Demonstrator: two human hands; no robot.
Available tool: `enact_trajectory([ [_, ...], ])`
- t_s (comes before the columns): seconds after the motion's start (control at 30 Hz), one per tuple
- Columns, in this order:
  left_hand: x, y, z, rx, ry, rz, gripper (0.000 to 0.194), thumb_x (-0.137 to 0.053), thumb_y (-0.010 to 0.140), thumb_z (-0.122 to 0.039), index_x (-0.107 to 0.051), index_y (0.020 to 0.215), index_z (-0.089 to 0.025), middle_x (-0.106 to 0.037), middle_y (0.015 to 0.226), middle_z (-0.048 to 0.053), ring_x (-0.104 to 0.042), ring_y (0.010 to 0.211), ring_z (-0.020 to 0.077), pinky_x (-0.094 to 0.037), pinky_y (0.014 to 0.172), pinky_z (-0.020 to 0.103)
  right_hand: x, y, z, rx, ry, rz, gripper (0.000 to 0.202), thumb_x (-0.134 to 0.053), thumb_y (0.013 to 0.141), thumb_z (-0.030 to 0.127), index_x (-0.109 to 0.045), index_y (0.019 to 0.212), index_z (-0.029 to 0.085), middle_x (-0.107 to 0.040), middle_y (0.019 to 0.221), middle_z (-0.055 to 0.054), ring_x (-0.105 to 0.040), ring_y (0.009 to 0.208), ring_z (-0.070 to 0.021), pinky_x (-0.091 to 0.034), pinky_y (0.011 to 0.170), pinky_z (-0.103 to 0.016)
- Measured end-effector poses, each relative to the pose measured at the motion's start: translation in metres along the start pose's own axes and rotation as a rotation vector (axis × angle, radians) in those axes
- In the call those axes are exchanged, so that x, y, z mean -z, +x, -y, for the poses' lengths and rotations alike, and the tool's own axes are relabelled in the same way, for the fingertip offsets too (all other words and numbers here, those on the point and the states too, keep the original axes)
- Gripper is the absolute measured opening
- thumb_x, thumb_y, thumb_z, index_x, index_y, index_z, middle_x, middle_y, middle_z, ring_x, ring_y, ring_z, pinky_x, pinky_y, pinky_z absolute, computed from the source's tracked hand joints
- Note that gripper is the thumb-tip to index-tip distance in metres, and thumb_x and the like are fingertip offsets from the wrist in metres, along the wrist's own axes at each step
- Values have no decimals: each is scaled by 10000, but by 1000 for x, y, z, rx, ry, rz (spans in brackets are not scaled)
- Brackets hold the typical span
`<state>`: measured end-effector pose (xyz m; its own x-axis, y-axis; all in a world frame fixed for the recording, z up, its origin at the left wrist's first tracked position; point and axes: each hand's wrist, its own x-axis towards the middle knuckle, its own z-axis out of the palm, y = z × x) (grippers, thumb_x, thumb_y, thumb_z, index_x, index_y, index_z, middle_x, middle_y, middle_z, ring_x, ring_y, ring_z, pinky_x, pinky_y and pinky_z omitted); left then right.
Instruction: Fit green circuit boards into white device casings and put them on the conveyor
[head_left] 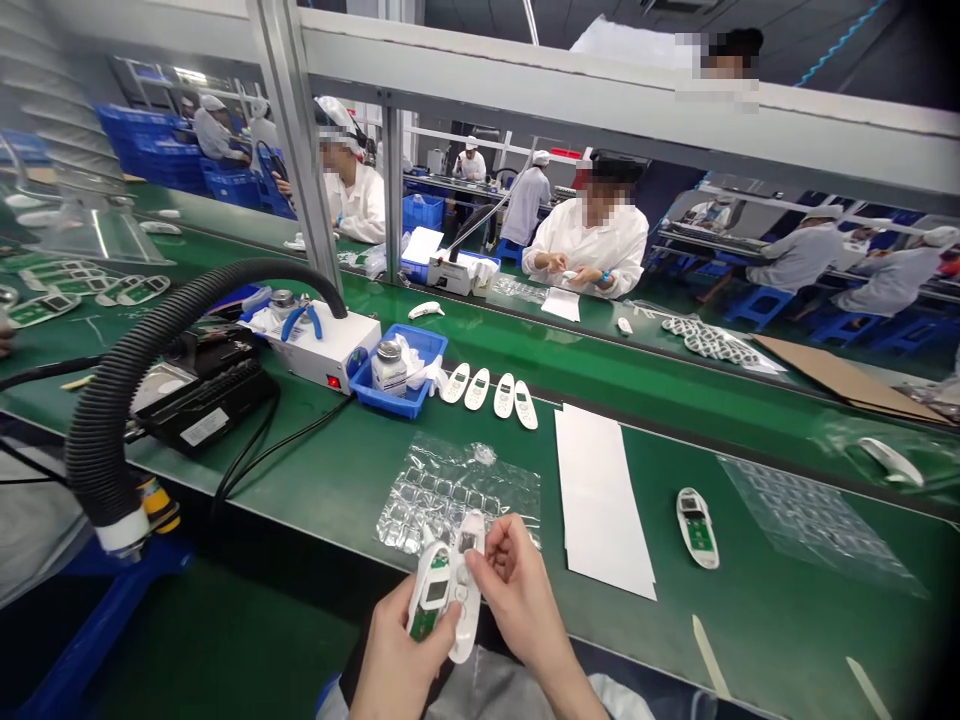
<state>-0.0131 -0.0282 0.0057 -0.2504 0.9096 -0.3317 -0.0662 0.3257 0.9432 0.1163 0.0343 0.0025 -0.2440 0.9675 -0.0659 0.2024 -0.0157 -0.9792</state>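
Observation:
Near the bench's front edge, my left hand (409,640) grips a white device half with a green circuit board (426,622) inside, beside a white cover (466,640). My right hand (517,575) has its thumb on the upper part of that cover, near its window, with the fingers curled; whether something small is pinched there is too small to tell. Just behind the hands lies a clear plastic tray (442,495) of small square pieces. Another open device with a green board (697,530) rests on the bench to the right.
Several white covers (504,396) stand in a row behind the tray, by a blue bin (397,400) with a bottle. White paper sheets (604,500) lie right of centre. A black hose (97,420) arches at left beside a white box (330,350). A person (589,240) works across the bench.

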Motion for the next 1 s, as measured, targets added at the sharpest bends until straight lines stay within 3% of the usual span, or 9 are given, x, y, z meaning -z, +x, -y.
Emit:
enact_trajectory([
  [0.13, 18, -9, 3, -30, -27, -128, 218, -686, 693, -349, -582, 625, -169, -445, 452, -57, -378, 396, 88, -313, 388, 200, -31, -5, 7, -31, 205, 3, 270, -652, 824, 374, -437, 876, 220, -465, 712, 53, -463, 622, -110, -412, 589, -213],
  [0.3, 58, -18, 26, -25, -192, -285, 337, -761, 652, -432, -645, 789, -147, -483, 457, -53, -394, 376, 78, -313, 371, 184, -96, -15, 7, -162, 375, 271, 332, -640, 817, 496, -530, 821, 184, -573, 674, 7, -534, 544, -124, -442, 496, -227],
  [0.4, 107, -15, 44, 6, -516, -473, 530, -763, 633, -544, -640, 950, -139, -533, 514, -43, -377, 366, 56, -270, 346, 156, -151, -3, 2, -244, 432, 406, 417, -639, 784, 573, -538, 808, 170, -580, 643, 8, -519, 438, -101, -402, 375, -199],
  [0.47, 150, -11, 54, 32, -729, -633, 564, -584, 744, -660, -635, 911, -124, -542, 529, -21, -401, 364, 67, -254, 324, 157, -198, 10, 2, -351, 486, 542, 520, -675, 702, 640, -545, 860, 163, -602, 642, 5, -496, 378, -85, -329, 294, -167],
  [0.57, 209, -6, 65, 40, -802, -814, 455, -455, 885, -543, -617, 856, -119, -586, 566, 11, -516, 444, 94, -378, 392, 163, -274, 22, 5, -477, 494, 698, 656, -656, 620, 737, -568, 858, 132, -595, 544, -2, -424, 308, -60, -197, 240, -134],
  [0.67, 239, 1, 67, 32, -841, -918, 362, -419, 928, -432, -616, 894, -129, -640, 647, 35, -582, 503, 113, -424, 415, 174, -323, 24, 8, -512, 484, 741, 662, -577, 653, 776, -579, 732, 118, -555, 451, -5, -389, 272, -50, -148, 234, -136],
  [0.77, 235, 12, 66, 0, -859, -886, 395, -458, 898, -475, -620, 778, -135, -582, 529, 4, -505, 407, 98, -358, 352, 168, -328, 24, 1, -501, 502, 695, 642, -556, 667, 776, -564, 692, 135, -543, 423, 9, -395, 263, -50, -135, 237, -140],
  [0.9, 211, 29, 66, 3, -851, -777, 458, -578, 788, -582, -616, 676, -139, -517, 438, -21, -436, 353, 90, -295, 310, 166, -300, 28, -12, -470, 531, 618, 619, -568, 667, 766, -544, 707, 150, -566, 432, 10, -406, 269, -51, -110, 253, -142],
  [1.0, 207, 35, 69, 11, -858, -780, 480, -599, 751, -614, -626, 693, -138, -525, 441, -21, -451, 362, 96, -296, 307, 165, -295, 31, -15, -458, 545, 603, 608, -571, 674, 758, -536, 700, 152, -567, 432, 12, -410, 273, -53, -101, 263, -146],
])
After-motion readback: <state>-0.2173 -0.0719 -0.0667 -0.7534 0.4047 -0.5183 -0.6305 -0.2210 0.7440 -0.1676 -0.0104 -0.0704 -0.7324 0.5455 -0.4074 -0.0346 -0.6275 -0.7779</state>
